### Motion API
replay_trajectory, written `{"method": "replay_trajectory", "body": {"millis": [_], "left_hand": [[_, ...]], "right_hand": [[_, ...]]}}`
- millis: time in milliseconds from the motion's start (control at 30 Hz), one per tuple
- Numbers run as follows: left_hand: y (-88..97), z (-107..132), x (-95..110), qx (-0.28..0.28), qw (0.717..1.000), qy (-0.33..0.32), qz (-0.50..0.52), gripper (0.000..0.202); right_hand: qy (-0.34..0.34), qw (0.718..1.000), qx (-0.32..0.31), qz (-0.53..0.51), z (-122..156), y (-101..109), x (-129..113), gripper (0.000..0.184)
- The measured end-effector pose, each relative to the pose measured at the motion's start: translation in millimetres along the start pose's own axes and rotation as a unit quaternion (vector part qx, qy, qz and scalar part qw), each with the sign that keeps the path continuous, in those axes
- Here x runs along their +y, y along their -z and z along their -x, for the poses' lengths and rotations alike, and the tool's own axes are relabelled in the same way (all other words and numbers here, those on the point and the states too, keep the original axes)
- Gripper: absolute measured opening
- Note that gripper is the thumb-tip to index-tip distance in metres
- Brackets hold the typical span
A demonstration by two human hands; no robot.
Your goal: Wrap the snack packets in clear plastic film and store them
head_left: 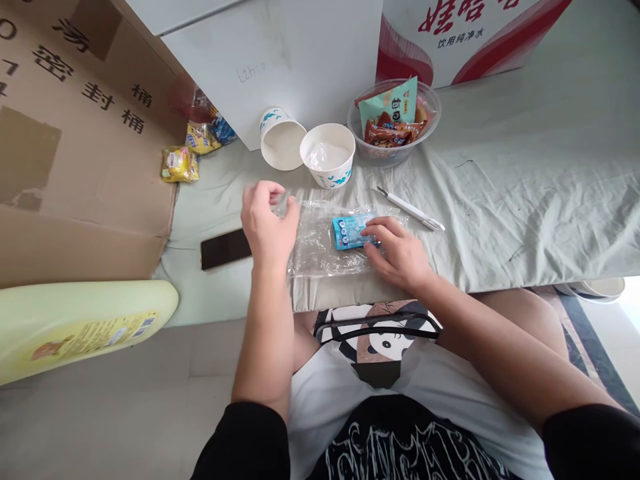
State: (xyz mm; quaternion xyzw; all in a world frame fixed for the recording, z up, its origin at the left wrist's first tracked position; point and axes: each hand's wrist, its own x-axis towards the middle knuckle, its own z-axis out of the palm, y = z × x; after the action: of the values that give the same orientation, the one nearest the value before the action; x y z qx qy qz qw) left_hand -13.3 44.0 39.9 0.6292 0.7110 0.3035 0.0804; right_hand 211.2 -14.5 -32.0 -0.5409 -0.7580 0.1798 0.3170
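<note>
A clear plastic bag [320, 247] lies flat on the cloth-covered table [525, 173] in front of me. A small blue snack packet [350, 231] rests on or in it. My right hand [397, 253] lies over the bag with its fingers stretched onto the blue packet. My left hand [267, 223] hovers at the bag's left upper corner, fingers curled and pinching the thin plastic edge. A black phone [225, 248] lies just left of that hand.
Two white paper cups [327, 155] stand behind the bag, one tipped on its side [281, 139]. A clear bowl of snack packets [395, 123] sits at the back. A white pen-like tool [410, 209] lies right of the bag. Cardboard boxes [75, 133] stand left.
</note>
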Motion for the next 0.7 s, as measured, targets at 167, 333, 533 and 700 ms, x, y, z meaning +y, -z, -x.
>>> {"method": "replay_trajectory", "body": {"millis": [167,333,533,700], "left_hand": [[-14.3,13,16,-0.279,0.950,-0.078,0.113,0.010],[-43.6,11,0,-0.243,0.960,-0.080,0.112,0.015],[-48.6,10,-7,-0.218,0.968,-0.107,0.059,0.031],[-43.6,11,-12,-0.237,0.966,-0.096,0.032,0.037]], "right_hand": [[-0.013,0.999,0.036,-0.018,-6,3,1,0.022],[-0.014,0.996,0.071,-0.056,-19,1,16,0.022],[0.010,0.998,0.037,-0.051,-31,1,31,0.033],[0.032,0.997,-0.072,0.003,-29,12,41,0.058]]}}
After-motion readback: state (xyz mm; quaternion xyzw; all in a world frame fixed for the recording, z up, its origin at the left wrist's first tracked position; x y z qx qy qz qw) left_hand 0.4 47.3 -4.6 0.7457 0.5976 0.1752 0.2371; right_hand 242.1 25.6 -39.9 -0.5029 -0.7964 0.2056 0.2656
